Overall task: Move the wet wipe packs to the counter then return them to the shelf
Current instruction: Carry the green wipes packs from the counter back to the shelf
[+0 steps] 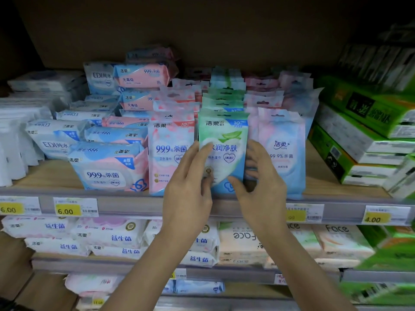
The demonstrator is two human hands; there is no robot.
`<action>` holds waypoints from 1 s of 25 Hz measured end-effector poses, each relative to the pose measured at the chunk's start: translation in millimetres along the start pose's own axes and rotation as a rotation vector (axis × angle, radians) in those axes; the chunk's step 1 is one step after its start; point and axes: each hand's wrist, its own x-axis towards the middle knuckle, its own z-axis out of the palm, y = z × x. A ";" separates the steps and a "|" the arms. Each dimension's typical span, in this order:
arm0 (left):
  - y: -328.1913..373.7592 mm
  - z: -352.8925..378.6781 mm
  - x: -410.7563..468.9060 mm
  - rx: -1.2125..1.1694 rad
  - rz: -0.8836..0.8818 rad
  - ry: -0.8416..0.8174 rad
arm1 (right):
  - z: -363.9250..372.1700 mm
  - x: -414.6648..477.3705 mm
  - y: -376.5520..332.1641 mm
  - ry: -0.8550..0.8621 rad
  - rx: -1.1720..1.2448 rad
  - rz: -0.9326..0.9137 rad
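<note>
A green and blue wet wipe pack (226, 133) stands upright at the front of its row on the wooden shelf (318, 180). My left hand (190, 187) lies with nearly straight fingers and thumb against the pack's front left side. My right hand (258, 182) holds the pack's lower right edge, with the thumb on the front and the fingers curled into the gap beside it. More green packs (224, 95) stand in a row behind it. A pink pack (170, 140) stands to its left and a pink and blue pack (283, 149) to its right.
Larger flat wipe packs (107, 167) are stacked on the shelf's left part. Green tissue boxes (359, 122) are piled at the right. Yellow price tags (67, 209) run along the shelf rail. Lower shelves hold further packs (112, 236).
</note>
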 end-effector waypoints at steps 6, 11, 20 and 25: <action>-10.5 11.5 7.6 0.060 0.034 0.017 | 11.2 3.0 4.5 0.123 -0.132 -0.172; -9.6 12.6 8.2 0.076 0.069 0.032 | 9.6 8.2 1.4 0.077 -0.143 -0.139; -24.3 -69.5 -57.6 -0.109 -0.189 -0.130 | 12.1 -40.2 -17.9 -0.133 0.001 -0.338; -34.9 -128.1 -182.7 0.193 -0.561 -0.124 | 67.7 -110.5 5.7 -0.872 0.105 -0.294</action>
